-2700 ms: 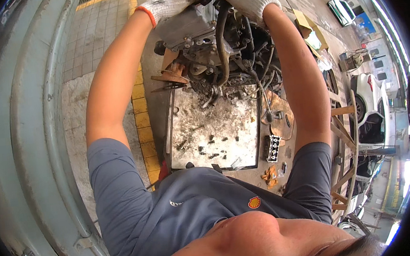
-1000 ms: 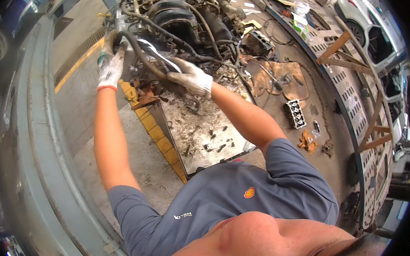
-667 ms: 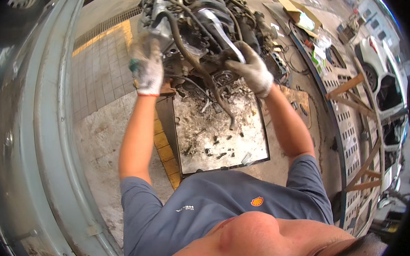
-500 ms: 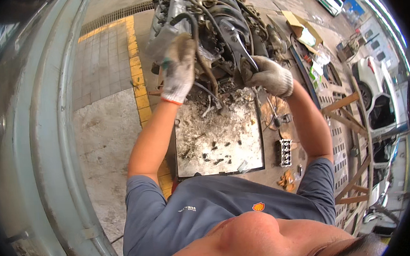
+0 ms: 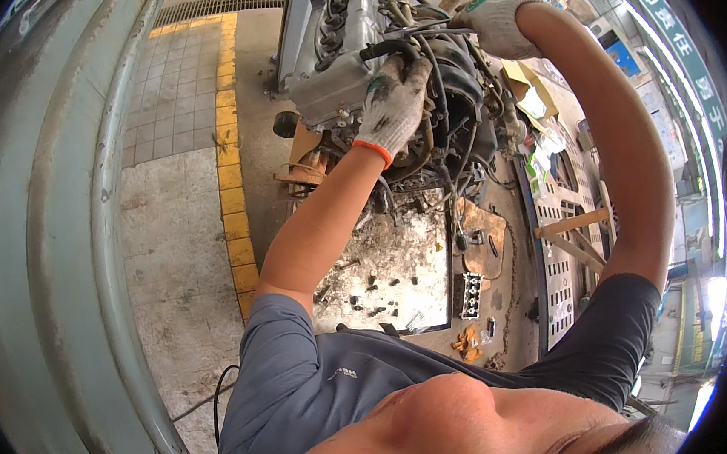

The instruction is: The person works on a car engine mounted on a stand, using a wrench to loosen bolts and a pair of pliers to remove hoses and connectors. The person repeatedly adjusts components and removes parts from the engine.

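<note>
A grimy car engine (image 5: 336,92) with a grey metal cover stands in front of me. My left hand (image 5: 395,105), in a soiled white knit glove with an orange cuff, is on the engine's near side. Its fingers curl around a bent black rubber hose (image 5: 385,48). Across the engine on the right, my right hand (image 5: 497,27), gloved too, is closed on the handles of metal pliers (image 5: 433,32). The pliers lie nearly level and edge-on, their jaws pointing left toward the hose's upper end. Whether the jaws touch the hose cannot be made out.
Beneath the engine's near end is a dirty, light-coloured tray (image 5: 418,265) with several small dark parts. A metal engine part (image 5: 470,295) and an orange-brown rag (image 5: 470,343) lie right of it. Grey metal posts (image 5: 66,250) rise at left; a perforated rack (image 5: 561,297) stands at right.
My right hand has swung up and to the far right with the pliers, turning them from upright to nearly level. My left hand has moved right onto the black hose. The view has shifted.
</note>
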A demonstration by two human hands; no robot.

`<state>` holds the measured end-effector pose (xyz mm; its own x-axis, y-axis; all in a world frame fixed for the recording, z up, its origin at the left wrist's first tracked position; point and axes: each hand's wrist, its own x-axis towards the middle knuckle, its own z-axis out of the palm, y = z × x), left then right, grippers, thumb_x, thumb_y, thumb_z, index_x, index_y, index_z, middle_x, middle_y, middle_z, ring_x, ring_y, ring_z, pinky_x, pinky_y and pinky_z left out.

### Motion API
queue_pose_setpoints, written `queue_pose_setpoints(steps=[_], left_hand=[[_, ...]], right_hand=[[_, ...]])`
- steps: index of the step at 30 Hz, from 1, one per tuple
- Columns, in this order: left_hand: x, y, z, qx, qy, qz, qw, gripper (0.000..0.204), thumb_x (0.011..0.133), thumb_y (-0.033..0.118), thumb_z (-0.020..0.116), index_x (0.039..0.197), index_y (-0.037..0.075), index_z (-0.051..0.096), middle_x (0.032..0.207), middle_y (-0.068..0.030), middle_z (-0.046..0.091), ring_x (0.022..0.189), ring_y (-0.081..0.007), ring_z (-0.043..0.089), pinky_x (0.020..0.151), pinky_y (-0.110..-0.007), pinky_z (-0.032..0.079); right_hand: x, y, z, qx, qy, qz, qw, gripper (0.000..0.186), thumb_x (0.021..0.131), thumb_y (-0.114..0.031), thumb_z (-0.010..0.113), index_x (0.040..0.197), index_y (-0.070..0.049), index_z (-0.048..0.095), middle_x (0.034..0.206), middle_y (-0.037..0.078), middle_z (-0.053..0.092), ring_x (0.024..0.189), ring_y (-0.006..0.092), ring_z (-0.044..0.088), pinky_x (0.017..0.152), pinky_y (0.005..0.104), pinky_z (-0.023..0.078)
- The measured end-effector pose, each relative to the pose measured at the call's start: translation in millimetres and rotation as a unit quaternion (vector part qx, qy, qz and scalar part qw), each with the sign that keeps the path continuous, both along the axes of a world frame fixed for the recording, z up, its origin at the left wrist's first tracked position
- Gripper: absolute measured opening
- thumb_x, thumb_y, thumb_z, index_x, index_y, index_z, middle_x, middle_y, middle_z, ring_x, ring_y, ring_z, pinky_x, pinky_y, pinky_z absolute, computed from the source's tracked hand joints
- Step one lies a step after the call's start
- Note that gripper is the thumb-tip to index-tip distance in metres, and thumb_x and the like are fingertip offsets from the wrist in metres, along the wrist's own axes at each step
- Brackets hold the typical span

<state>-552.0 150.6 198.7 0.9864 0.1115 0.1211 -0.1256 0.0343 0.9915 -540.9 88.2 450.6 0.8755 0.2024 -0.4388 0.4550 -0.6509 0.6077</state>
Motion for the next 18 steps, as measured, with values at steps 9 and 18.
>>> queue_pose_setpoints(steps=[9, 18], left_hand=[[-3, 22, 16, 0.027, -0.001, -0.042, 0.999, 0.051, 0.109, 0.045, 0.057, 0.141, 0.005, 0.061, 0.135, -0.0246, 0.069, 0.123, -0.0441, 0.066, 0.103, -0.049, 0.053], [-11, 26, 20, -0.003, -0.039, -0.034, 0.999, 0.039, 0.107, 0.032, 0.061, 0.128, -0.001, 0.065, 0.124, -0.0285, 0.071, 0.115, -0.0474, 0.067, 0.097, -0.05, 0.054]], right_hand=[[58, 8, -3, -0.096, 0.051, 0.054, 0.993, 0.069, 0.076, -0.012, 0.07, 0.144, -0.025, 0.069, 0.123, 0.006, 0.079, 0.107, 0.0258, 0.076, 0.094, 0.0358, 0.059], [82, 18, 5, -0.084, 0.134, 0.014, 0.987, 0.065, 0.08, -0.017, 0.074, 0.144, -0.018, 0.068, 0.124, 0.007, 0.079, 0.1, 0.0221, 0.073, 0.091, 0.0369, 0.057]])
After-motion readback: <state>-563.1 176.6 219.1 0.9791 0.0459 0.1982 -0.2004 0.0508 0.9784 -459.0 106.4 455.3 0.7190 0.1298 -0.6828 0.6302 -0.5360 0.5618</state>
